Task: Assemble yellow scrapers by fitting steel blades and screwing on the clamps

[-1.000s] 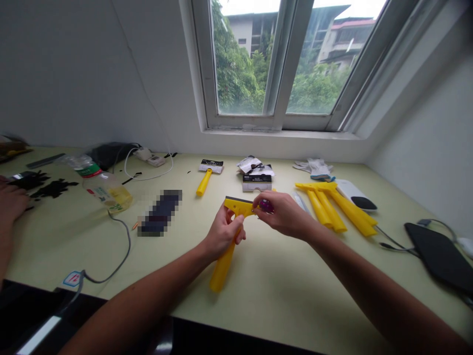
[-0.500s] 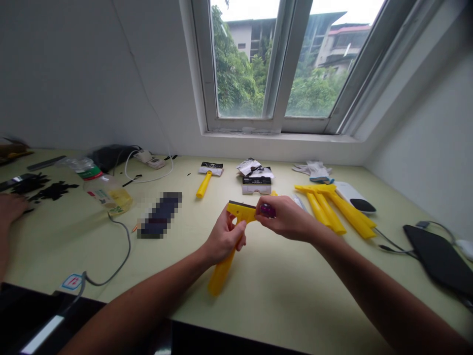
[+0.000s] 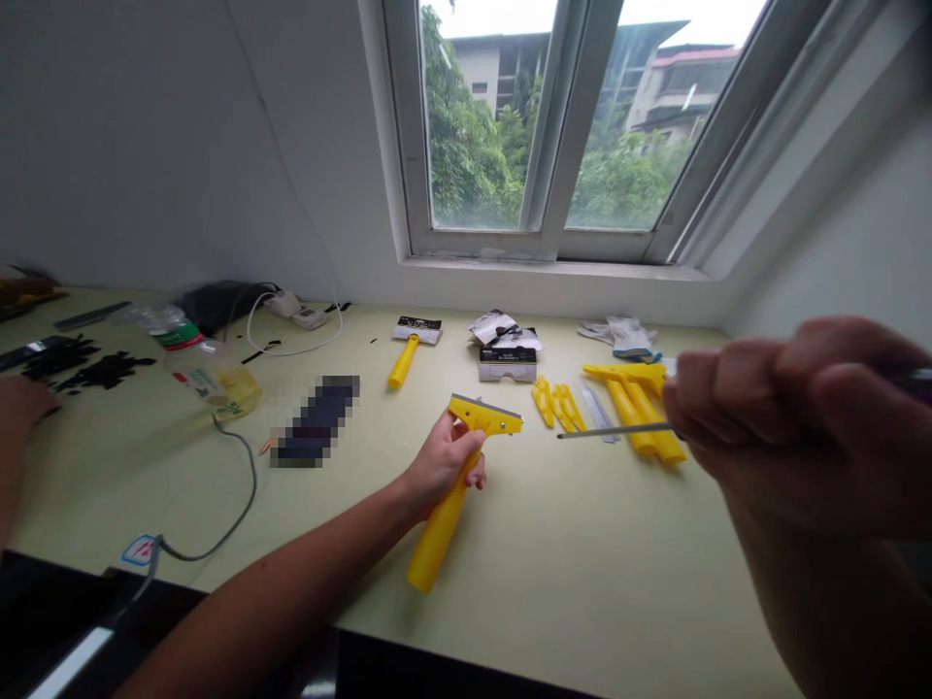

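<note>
My left hand [image 3: 448,461] is wrapped round the neck of a yellow scraper [image 3: 439,539], whose wide head with a metal blade edge and a screw points up and away from me. Raised close to the camera on the right, my right hand [image 3: 786,427] grips a screwdriver [image 3: 618,429]. Its thin metal shaft points left, with the tip apart from the scraper. Small yellow clamp pieces [image 3: 559,403] and thin metal blades [image 3: 598,413] lie beyond the shaft. Several yellow handles [image 3: 637,417] are partly hidden by my right hand.
Another yellow scraper with a card cover [image 3: 404,359] lies at the back, beside black-and-white packaging [image 3: 507,364]. White gloves [image 3: 618,333] rest at the back right. A tilted bottle [image 3: 218,383], a cable [image 3: 254,485] and another person's hand [image 3: 29,403] are on the left.
My right hand has moved from the scraper head far to the right and up towards the camera, carrying the screwdriver. My left hand keeps the scraper in nearly the same place.
</note>
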A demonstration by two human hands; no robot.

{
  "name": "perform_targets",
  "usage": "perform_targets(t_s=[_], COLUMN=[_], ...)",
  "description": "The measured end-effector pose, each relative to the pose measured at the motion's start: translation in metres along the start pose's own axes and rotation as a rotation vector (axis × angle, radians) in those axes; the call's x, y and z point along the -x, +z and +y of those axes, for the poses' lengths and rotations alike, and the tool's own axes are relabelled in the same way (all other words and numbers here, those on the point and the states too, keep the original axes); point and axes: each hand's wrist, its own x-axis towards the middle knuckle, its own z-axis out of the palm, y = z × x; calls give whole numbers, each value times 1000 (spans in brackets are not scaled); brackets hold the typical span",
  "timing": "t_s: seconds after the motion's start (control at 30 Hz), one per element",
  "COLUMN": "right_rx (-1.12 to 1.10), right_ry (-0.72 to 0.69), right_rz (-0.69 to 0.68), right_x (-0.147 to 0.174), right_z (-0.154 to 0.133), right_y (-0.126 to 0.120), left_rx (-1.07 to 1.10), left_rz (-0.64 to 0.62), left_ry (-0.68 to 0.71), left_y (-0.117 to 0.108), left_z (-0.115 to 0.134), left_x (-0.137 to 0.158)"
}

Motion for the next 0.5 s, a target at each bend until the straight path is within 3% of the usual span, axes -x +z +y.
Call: perform_targets(t_s=[0.1,0.27,0.37,0.5], right_rx=[-96,-96,-107,-110], right_ry=[15,-108,-33,50], right_rz=[8,-52,-98,-28], right_x=[3,6,9,9], right_z=[-9,-8,-9,-13], right_y=[2,14,20,28], left_rx=[20,31,32,26], left_rz=[-36,-89,-98,-105], left_ry=[-23,-40,-42,-54], left_y=[1,3,3,3], left_z=[-3,-6,-6,-6], left_x=[1,3,3,3])
